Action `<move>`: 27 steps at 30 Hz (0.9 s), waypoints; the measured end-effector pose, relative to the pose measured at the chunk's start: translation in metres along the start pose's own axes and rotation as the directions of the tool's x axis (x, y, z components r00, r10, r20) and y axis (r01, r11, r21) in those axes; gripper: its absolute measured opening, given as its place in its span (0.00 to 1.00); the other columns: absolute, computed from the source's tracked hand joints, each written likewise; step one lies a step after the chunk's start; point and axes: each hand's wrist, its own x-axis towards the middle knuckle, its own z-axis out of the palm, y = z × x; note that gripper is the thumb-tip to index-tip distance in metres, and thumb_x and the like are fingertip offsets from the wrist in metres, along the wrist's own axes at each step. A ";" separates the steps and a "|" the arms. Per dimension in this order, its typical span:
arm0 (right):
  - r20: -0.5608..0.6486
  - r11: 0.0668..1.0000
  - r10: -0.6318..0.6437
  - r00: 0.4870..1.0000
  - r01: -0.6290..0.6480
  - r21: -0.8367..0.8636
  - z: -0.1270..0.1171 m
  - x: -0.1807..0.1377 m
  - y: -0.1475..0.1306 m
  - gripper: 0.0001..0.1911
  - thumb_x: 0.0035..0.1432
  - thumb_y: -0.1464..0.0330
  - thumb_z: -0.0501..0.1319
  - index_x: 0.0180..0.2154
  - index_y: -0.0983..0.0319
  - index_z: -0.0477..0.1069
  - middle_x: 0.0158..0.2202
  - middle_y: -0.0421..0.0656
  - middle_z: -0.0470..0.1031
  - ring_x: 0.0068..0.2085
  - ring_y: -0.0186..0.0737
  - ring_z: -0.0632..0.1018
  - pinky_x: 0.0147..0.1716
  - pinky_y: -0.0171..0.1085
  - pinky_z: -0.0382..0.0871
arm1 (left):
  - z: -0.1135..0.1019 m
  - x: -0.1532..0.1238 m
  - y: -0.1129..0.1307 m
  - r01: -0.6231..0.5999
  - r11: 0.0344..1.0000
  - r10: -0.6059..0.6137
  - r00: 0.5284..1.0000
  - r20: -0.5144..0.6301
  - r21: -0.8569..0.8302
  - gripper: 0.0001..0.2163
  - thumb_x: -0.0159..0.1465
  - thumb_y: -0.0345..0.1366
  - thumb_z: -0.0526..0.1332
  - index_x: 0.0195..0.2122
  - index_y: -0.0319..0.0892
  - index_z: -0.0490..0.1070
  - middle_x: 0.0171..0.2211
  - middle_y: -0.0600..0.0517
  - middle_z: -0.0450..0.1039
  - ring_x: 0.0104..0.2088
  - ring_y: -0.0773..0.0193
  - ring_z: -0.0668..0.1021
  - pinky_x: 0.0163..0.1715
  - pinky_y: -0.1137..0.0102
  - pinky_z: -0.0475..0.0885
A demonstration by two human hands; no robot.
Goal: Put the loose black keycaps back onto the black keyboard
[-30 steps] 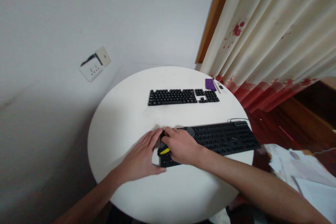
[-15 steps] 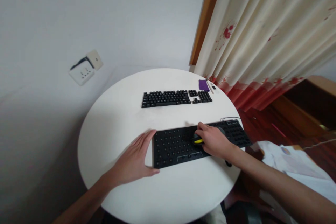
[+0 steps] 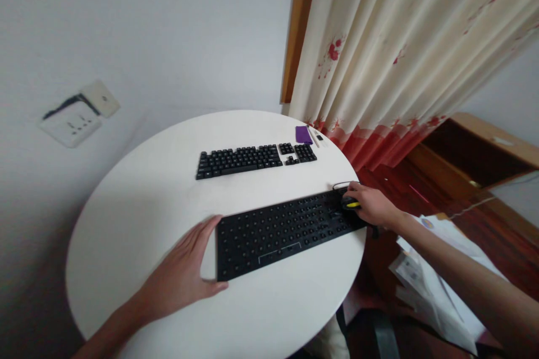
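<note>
A black keyboard base (image 3: 269, 234), its keycaps off and its switches bare, lies slightly slanted across the table's near half. My left hand (image 3: 179, 272) grips its left end, the thumb at the near corner and the fingers at the far one. Over the base's right end, my right hand (image 3: 374, 206) is closed on a small black-and-yellow tool (image 3: 351, 203), pressed close to the switches; its exact kind is mostly hidden by my fingers. Behind the base, the loose black keycaps (image 3: 240, 160) are laid out in keyboard order.
The round white table (image 3: 138, 196) stands near a wall with a socket (image 3: 73, 122). At its back right lie a purple cloth (image 3: 303, 134) and small slim items. A thin cable (image 3: 340, 184) loops behind the base. White papers or bags (image 3: 442, 275) are at lower right.
My right hand has moved the tool rightward along the base, from its middle to its right end. My left hand keeps its hold. The view has turned a little to the right.
</note>
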 end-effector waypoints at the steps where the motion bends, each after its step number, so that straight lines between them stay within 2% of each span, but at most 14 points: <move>1: 0.000 1.000 0.021 1.000 -0.021 0.001 -0.001 -0.002 0.009 0.21 0.47 0.79 0.55 0.43 0.60 0.74 0.46 0.45 0.70 0.44 0.40 0.75 0.43 0.35 0.66 | 0.000 0.000 0.000 -0.002 1.000 0.002 1.000 0.001 -0.002 0.52 0.48 0.45 0.70 0.69 0.44 0.39 0.67 0.40 0.52 0.64 0.43 0.62 0.63 0.51 0.60; 5: -0.034 0.993 0.119 0.992 -0.120 -0.021 0.003 -0.014 0.049 0.16 0.52 0.75 0.56 0.42 0.59 0.76 0.44 0.44 0.71 0.38 0.37 0.76 0.37 0.33 0.65 | -0.001 0.000 0.002 -0.001 1.000 0.001 1.000 -0.001 -0.007 0.51 0.48 0.45 0.70 0.68 0.44 0.40 0.66 0.40 0.54 0.63 0.42 0.63 0.63 0.52 0.61; 7: -0.020 0.984 0.172 0.985 -0.172 -0.038 0.012 -0.024 0.072 0.12 0.54 0.72 0.58 0.39 0.59 0.77 0.42 0.44 0.71 0.35 0.36 0.76 0.34 0.34 0.64 | -0.001 0.000 0.002 0.008 1.000 -0.008 1.000 -0.003 -0.002 0.51 0.48 0.45 0.70 0.68 0.44 0.41 0.66 0.40 0.54 0.63 0.42 0.63 0.63 0.52 0.61; 10: 0.002 0.967 0.251 0.968 -0.251 -0.042 0.030 -0.044 0.108 0.10 0.52 0.73 0.60 0.36 0.59 0.77 0.41 0.45 0.72 0.34 0.38 0.76 0.32 0.35 0.64 | -0.001 0.001 0.002 0.012 1.000 -0.012 1.000 -0.005 -0.004 0.52 0.48 0.45 0.70 0.68 0.45 0.41 0.66 0.40 0.54 0.63 0.41 0.64 0.62 0.51 0.62; 13: -0.092 0.942 0.329 0.940 -0.333 -0.033 0.037 -0.059 0.131 0.10 0.53 0.73 0.59 0.36 0.59 0.76 0.42 0.47 0.73 0.35 0.42 0.75 0.32 0.39 0.65 | -0.001 0.001 0.003 0.010 1.000 -0.010 1.000 0.004 0.000 0.52 0.48 0.45 0.70 0.68 0.45 0.40 0.66 0.40 0.53 0.63 0.42 0.63 0.62 0.51 0.61; 15: -0.166 0.928 0.359 0.918 -0.370 -0.040 0.030 -0.061 0.130 0.10 0.53 0.73 0.59 0.38 0.60 0.76 0.43 0.49 0.72 0.35 0.44 0.75 0.31 0.41 0.65 | -0.002 0.001 0.003 0.015 1.000 -0.015 1.000 0.016 0.006 0.52 0.48 0.46 0.70 0.69 0.45 0.39 0.67 0.40 0.52 0.64 0.42 0.62 0.63 0.51 0.60; 17: -0.255 0.924 0.358 0.898 -0.380 -0.040 0.014 -0.052 0.111 0.12 0.53 0.71 0.59 0.40 0.59 0.76 0.45 0.49 0.72 0.34 0.44 0.75 0.31 0.41 0.64 | -0.002 0.001 0.004 0.018 1.000 -0.018 0.999 0.026 0.004 0.52 0.48 0.46 0.70 0.69 0.44 0.38 0.67 0.40 0.52 0.64 0.43 0.62 0.63 0.51 0.60; 20: -0.342 0.954 0.279 0.897 -0.300 -0.008 -0.015 -0.027 0.055 0.15 0.53 0.72 0.58 0.43 0.59 0.75 0.45 0.47 0.71 0.36 0.42 0.75 0.33 0.38 0.65 | -0.002 0.000 0.005 0.018 1.000 -0.018 0.999 0.031 0.001 0.53 0.48 0.47 0.70 0.69 0.44 0.38 0.67 0.39 0.51 0.64 0.43 0.61 0.63 0.51 0.60; 23: -0.297 0.996 0.088 0.951 -0.089 0.010 -0.033 -0.001 -0.014 0.20 0.49 0.76 0.58 0.45 0.57 0.74 0.46 0.44 0.70 0.39 0.40 0.75 0.38 0.36 0.67 | -0.002 0.000 0.004 0.019 1.000 -0.019 0.999 0.027 -0.003 0.53 0.48 0.47 0.70 0.69 0.44 0.39 0.67 0.40 0.51 0.65 0.43 0.61 0.63 0.52 0.59; 27: -0.165 0.990 -0.137 0.977 0.140 0.008 -0.030 0.017 -0.088 0.25 0.44 0.78 0.57 0.46 0.59 0.73 0.47 0.45 0.68 0.40 0.40 0.74 0.40 0.37 0.67 | -0.003 -0.002 0.004 0.015 1.000 -0.015 0.999 0.031 -0.002 0.53 0.48 0.48 0.70 0.69 0.43 0.39 0.68 0.40 0.50 0.65 0.44 0.60 0.64 0.54 0.59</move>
